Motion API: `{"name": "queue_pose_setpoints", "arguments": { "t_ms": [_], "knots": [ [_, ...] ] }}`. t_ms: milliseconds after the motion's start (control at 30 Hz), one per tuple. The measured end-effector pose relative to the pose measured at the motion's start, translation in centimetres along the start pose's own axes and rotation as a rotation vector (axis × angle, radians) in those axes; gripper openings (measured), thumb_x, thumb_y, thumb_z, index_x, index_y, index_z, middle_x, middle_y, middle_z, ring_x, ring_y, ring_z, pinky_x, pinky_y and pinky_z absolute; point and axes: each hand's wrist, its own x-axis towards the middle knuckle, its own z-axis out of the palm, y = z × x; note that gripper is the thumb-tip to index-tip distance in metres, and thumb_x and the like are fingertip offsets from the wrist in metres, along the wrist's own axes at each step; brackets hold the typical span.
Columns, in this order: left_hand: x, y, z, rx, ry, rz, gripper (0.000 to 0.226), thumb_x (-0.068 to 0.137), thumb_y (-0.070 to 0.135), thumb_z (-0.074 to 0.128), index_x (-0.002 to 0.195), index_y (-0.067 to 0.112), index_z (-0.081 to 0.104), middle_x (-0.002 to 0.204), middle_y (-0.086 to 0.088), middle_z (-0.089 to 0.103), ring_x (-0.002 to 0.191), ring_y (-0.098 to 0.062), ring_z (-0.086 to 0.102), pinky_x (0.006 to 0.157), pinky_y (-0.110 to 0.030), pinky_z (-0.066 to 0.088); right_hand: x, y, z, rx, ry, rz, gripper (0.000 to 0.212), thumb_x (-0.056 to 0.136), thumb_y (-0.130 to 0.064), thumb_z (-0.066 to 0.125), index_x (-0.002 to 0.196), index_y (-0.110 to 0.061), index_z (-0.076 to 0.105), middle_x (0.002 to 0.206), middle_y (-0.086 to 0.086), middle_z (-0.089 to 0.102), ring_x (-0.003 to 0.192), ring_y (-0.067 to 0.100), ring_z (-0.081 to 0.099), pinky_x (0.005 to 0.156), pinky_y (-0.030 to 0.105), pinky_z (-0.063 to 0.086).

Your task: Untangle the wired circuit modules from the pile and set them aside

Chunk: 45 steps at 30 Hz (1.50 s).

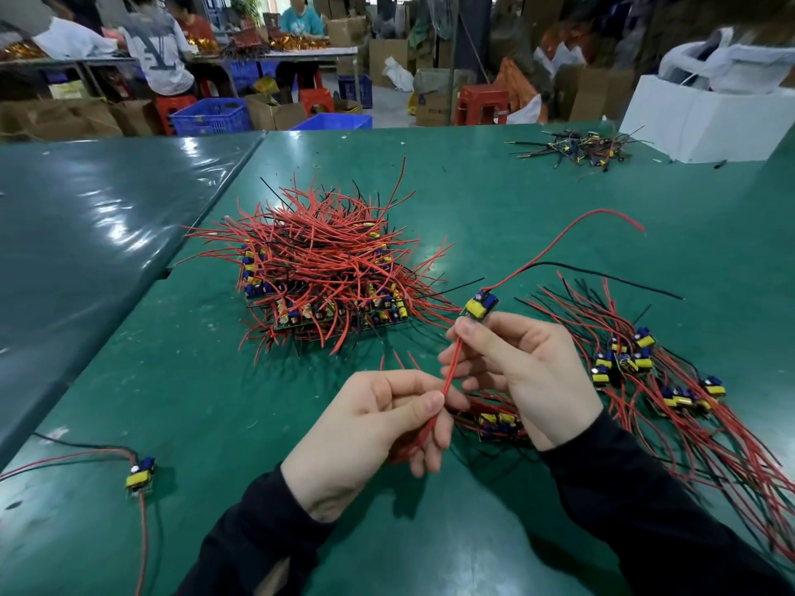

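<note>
Centrally on the green table (494,187) sits the pile (318,273) of tangled red-wired modules, well beyond both hands. To the right lies a set-aside bunch (671,389) of modules with trailing wires. Both forearms in dark sleeves reach forward over the table. Raised between pile and bunch, the right hand (525,376) pinches a circuit module (481,306) at its fingertips, its long wires arcing off to the right. Just below it, the left hand (374,428) grips the module's red lead (451,372) between thumb and curled fingers.
</note>
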Motion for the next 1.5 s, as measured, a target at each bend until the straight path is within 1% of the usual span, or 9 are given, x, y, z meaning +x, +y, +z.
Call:
{"name": "queue_pose_setpoints", "arguments": {
  "t_ms": [233, 467, 600, 700, 833, 933, 1133, 1333, 1500],
  "knots": [
    [0.0, -0.1, 0.0, 0.072, -0.093, -0.088, 0.014, 0.087, 0.013, 0.052, 0.090, 0.001, 0.060, 0.061, -0.001, 0.058, 0.050, -0.013, 0.060, 0.051, -0.020, 0.051, 0.0, -0.1, -0.1, -0.002, 0.053, -0.025, 0.017, 0.088, -0.007, 0.059, 0.074, 0.002, 0.062, 0.059, 0.011, 0.068, 0.049, 0.020, 0.066, 0.043, 0.020, 0.050],
    [0.5, -0.8, 0.4, 0.010, 0.130, -0.151, 0.028, 0.098, 0.000, 0.037, 0.074, 0.007, 0.049, 0.049, 0.002, 0.046, 0.037, -0.015, 0.053, 0.039, -0.017, 0.041, -0.4, 0.2, 0.3, 0.004, 0.064, -0.104, 0.019, 0.088, -0.009, 0.061, 0.076, 0.006, 0.063, 0.065, 0.014, 0.071, 0.053, 0.022, 0.068, 0.046, 0.022, 0.052],
    [0.5, -0.7, 0.3, -0.007, 0.111, -0.082, 0.017, 0.091, 0.013, 0.049, 0.081, 0.003, 0.059, 0.054, -0.005, 0.056, 0.044, -0.017, 0.058, 0.043, -0.020, 0.047, 0.1, 0.0, -0.1, 0.076, 0.130, -0.085, 0.016, 0.088, -0.009, 0.060, 0.076, 0.001, 0.065, 0.064, 0.012, 0.071, 0.055, 0.022, 0.069, 0.046, 0.021, 0.052],
    [0.4, -0.7, 0.2, 0.054, 0.070, -0.021, 0.021, 0.080, 0.021, 0.057, 0.084, 0.001, 0.065, 0.055, -0.006, 0.060, 0.047, -0.015, 0.060, 0.047, -0.020, 0.048, 0.6, -0.1, -0.6, 0.087, 0.174, -0.072, 0.016, 0.088, -0.007, 0.059, 0.075, 0.000, 0.065, 0.063, 0.010, 0.071, 0.055, 0.022, 0.070, 0.047, 0.020, 0.052],
    [0.3, -0.9, 0.4, 0.210, 0.076, 0.013, 0.017, 0.087, 0.015, 0.058, 0.090, 0.000, 0.065, 0.056, -0.003, 0.063, 0.050, -0.016, 0.062, 0.049, -0.022, 0.050, 0.7, 0.1, -0.7, 0.068, 0.199, -0.062, 0.016, 0.089, -0.006, 0.059, 0.076, 0.002, 0.064, 0.061, 0.011, 0.070, 0.054, 0.022, 0.069, 0.048, 0.022, 0.054],
    [0.5, -1.5, 0.3, 0.365, 0.237, 0.005, 0.023, 0.095, 0.003, 0.050, 0.078, 0.008, 0.064, 0.053, -0.002, 0.059, 0.050, -0.019, 0.063, 0.045, -0.023, 0.049, 0.6, 0.2, -0.6, 0.065, 0.189, -0.066, 0.016, 0.089, -0.006, 0.059, 0.077, 0.004, 0.063, 0.063, 0.012, 0.070, 0.054, 0.022, 0.069, 0.048, 0.022, 0.054],
    [1.0, -1.8, -0.3, 0.246, 0.445, 0.000, 0.030, 0.095, -0.003, 0.046, 0.069, 0.004, 0.059, 0.049, -0.006, 0.054, 0.046, -0.025, 0.064, 0.040, -0.021, 0.044, -0.4, 0.6, 0.7, 0.068, 0.118, -0.136, 0.016, 0.087, -0.006, 0.061, 0.074, 0.002, 0.065, 0.067, 0.014, 0.072, 0.057, 0.026, 0.070, 0.047, 0.023, 0.054],
    [0.9, -1.9, -0.1, 0.296, 0.340, 0.007, 0.023, 0.094, 0.003, 0.052, 0.076, 0.010, 0.064, 0.056, -0.003, 0.062, 0.056, -0.019, 0.064, 0.045, -0.025, 0.051, 0.6, 0.3, -0.4, 0.155, 0.245, -0.121, 0.015, 0.089, -0.005, 0.059, 0.077, 0.002, 0.065, 0.066, 0.013, 0.071, 0.058, 0.023, 0.070, 0.050, 0.020, 0.054],
    [0.8, -2.3, 0.3, 0.475, 0.391, 0.059, 0.022, 0.094, 0.002, 0.050, 0.077, 0.011, 0.061, 0.054, 0.000, 0.058, 0.048, -0.019, 0.062, 0.039, -0.025, 0.045, 0.7, 0.1, -0.5, 0.167, 0.268, -0.149, 0.015, 0.089, -0.005, 0.059, 0.078, 0.002, 0.065, 0.067, 0.012, 0.071, 0.060, 0.024, 0.071, 0.052, 0.021, 0.055]
  ]
}}
